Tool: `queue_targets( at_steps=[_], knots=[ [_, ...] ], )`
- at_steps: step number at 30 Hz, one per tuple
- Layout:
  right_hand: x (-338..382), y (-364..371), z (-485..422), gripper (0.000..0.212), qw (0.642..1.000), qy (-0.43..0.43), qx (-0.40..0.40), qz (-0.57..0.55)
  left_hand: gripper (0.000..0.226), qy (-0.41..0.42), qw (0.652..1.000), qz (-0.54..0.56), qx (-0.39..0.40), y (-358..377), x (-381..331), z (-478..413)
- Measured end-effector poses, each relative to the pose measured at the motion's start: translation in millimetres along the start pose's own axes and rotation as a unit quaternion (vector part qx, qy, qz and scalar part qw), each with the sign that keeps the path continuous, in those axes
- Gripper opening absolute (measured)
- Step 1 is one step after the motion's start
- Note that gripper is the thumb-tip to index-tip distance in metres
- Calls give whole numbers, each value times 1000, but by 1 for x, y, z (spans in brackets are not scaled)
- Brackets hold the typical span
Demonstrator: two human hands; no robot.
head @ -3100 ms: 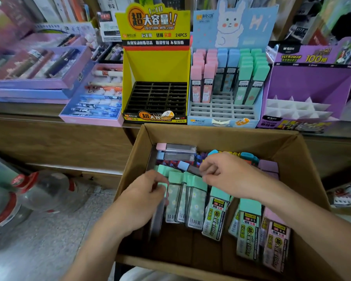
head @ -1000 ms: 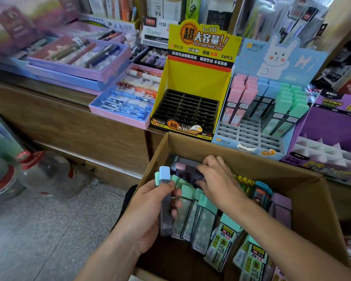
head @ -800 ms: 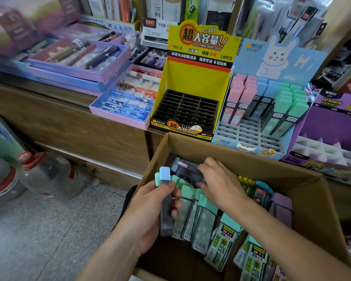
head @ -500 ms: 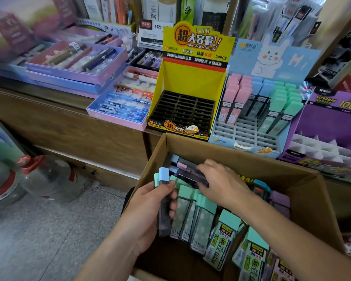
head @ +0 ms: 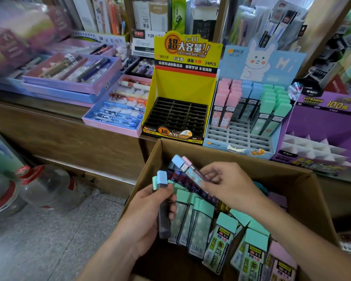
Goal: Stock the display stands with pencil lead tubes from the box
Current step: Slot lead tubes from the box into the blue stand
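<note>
**Head view: the right hand is lifting two lead tubes out of the box**

Half a second back the right hand [head: 229, 185] was digging into the far-left corner of the cardboard box [head: 211, 152]. Now it is coming up with a slanted blue-capped tube [head: 177, 161] and a pink-capped tube [head: 188, 161] side by side, their caps pointing far and left above the stock still lying in the box. The picking step is probably finishing, and the carry to a stand looks to be next. The likely target is the blue rabbit stand [head: 239, 136], whose near rows are standing empty while pink, blue and green caps are filling its far rows. The yellow stand [head: 180, 86] to its left is showing only bare black slots. Both are sitting on the wooden worktop [head: 49, 112] just beyond the box.

The right hand's grip is pinching the two tubes low on their bodies, between thumb and curled fingers. The left hand [head: 148, 213], by the box's left wall, is wrapping its grip around an upright blue tube [head: 163, 185], with a green-capped tube [head: 154, 183] tucked behind it.
</note>
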State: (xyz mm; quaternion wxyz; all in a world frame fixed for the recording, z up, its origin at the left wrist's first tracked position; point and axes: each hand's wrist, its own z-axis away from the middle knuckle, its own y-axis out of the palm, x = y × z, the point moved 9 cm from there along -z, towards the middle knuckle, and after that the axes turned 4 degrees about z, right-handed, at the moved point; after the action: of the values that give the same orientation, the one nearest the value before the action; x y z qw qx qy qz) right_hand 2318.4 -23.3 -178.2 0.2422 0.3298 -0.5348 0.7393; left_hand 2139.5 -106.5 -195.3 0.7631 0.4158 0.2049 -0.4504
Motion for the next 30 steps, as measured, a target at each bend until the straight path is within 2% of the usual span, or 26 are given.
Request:
queue_targets(
  at_steps=[3, 7, 12, 16, 21, 25, 30],
  knots=[
    [-2, -3, 21, 26, 983, 36, 33, -176, 8, 24, 1000, -12, 4, 7, -4, -2],
    [-1, -2, 43, 24, 961, 46, 60, -265, 14, 41, 998, -35, 23, 22, -5, -3],
    [-4, 5, 53, 30, 952, 56, 67, -293, 21, 58, 996, -58, 44, 38, -1, -5],
    [-2, 8, 54, 34, 956, 47, 83, -276, 14, 52, 993, -80, 68, 49, 2, -6],
    [-5, 8, 52, 18, 954, 49, 88, -284, 20, 49, 990, -116, 68, 52, 3, -8],
    [-11, 7, 52, 20, 944, 73, 69, -314, 25, 18, 995, -92, 44, 47, 8, -10],
    [-13, -4, 50, 13, 943, 66, 38, -325, 24, 28, 997, -57, 38, 46, 1, -8]
  ],
)
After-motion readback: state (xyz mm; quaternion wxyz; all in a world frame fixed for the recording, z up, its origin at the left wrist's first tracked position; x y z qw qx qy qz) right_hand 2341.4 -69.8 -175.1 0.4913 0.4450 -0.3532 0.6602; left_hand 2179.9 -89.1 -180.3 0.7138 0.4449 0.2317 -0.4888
